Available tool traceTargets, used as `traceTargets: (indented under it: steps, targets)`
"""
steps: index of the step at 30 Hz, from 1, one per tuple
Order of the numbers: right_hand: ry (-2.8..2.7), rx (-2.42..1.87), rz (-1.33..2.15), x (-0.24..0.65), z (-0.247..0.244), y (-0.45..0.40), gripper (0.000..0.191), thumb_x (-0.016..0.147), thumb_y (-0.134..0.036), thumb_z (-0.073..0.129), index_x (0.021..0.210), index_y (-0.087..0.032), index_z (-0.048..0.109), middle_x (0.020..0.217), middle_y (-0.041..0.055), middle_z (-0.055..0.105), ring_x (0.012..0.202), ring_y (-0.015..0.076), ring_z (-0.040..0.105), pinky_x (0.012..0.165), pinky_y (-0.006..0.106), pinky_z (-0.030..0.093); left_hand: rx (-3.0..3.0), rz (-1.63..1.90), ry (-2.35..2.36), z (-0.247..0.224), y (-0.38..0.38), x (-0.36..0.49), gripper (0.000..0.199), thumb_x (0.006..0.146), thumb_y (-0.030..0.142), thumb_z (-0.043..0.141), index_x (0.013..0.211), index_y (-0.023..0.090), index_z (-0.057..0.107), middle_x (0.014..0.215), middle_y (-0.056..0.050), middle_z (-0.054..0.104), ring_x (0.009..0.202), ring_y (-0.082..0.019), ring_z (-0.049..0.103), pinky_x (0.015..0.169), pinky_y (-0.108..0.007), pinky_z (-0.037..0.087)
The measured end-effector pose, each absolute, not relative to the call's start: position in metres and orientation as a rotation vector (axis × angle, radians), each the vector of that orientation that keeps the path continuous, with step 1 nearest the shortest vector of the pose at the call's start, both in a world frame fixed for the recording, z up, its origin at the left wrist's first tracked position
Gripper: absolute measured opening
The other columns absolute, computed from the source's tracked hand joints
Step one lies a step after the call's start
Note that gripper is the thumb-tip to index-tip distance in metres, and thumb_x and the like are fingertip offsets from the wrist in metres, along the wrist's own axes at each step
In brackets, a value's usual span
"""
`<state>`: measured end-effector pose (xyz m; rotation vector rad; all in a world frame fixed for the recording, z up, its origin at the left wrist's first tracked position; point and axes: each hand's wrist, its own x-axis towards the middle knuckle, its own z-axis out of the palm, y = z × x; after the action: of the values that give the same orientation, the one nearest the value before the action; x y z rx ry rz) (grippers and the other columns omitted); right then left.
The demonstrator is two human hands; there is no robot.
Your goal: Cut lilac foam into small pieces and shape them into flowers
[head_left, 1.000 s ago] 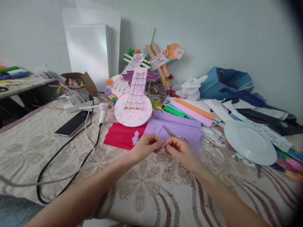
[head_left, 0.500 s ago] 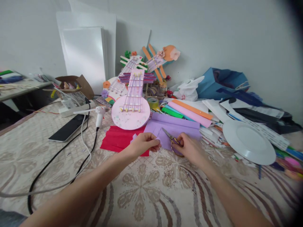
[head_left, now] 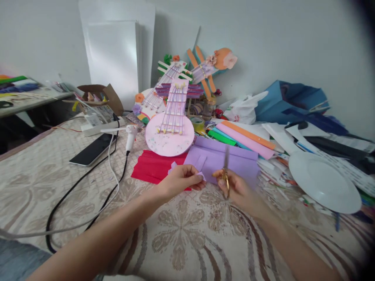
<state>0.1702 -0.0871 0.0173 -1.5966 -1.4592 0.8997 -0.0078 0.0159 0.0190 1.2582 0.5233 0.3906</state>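
Observation:
My left hand (head_left: 186, 178) pinches a small piece of purple paper (head_left: 202, 175) between thumb and fingers. In my right hand (head_left: 238, 191) are gold-handled scissors (head_left: 225, 177), their blades pointing up and away from me and slightly blurred. Beneath and beyond both hands lies a sheet of purple crepe paper (head_left: 234, 158), with a narrow cut strip resting on it. Red crepe paper (head_left: 149, 168) spreads to the left, a small purple scrap (head_left: 172, 167) on its edge. Just behind stands a pink paper guitar (head_left: 170, 134) with purple strings.
Left are a white glue gun (head_left: 131, 138), a phone (head_left: 92, 150) and loose cables. Rolled coloured papers (head_left: 249, 136), a white plate (head_left: 324, 181) and paper scraps lie to the right. Behind stand other craft guitars (head_left: 205, 70), a cardboard box (head_left: 108, 99) and a blue bag (head_left: 290, 103).
My right hand has turned the scissors from slanting left to nearly upright, a little farther from my left hand. My left hand keeps its pinch on the paper. The camera view has shifted.

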Motion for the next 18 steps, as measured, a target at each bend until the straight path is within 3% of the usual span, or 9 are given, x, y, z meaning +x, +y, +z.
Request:
traceTargets:
  steps: [9,18]
  targets:
    - [-1.657,-1.519,0.953,0.15,0.022,-0.106,0.046,0.086,-0.061,0.021,0.076,-0.02,0.041,0.065,-0.0012,0.041,0.058,0.0138,0.037,0.053,0.027,0.03,1.183,0.421,0.5,0.02,0.021,-0.01,0.025,0.072,0.032,0.064,0.072,0.011,0.049,0.084,-0.011,0.068,0.074,-0.013,0.065,0.072,-0.028,0.05]
    - [-1.697,-1.676,0.967,0.147,0.016,-0.105,0.051,0.081,-0.067,0.027,0.066,-0.02,0.041,0.049,-0.003,0.043,0.046,0.0127,0.038,0.045,0.026,0.025,1.101,0.425,0.509,0.019,0.022,-0.011,0.022,0.074,0.029,0.064,0.074,0.013,0.049,0.078,-0.008,0.068,0.074,-0.013,0.066,0.072,-0.027,0.051]
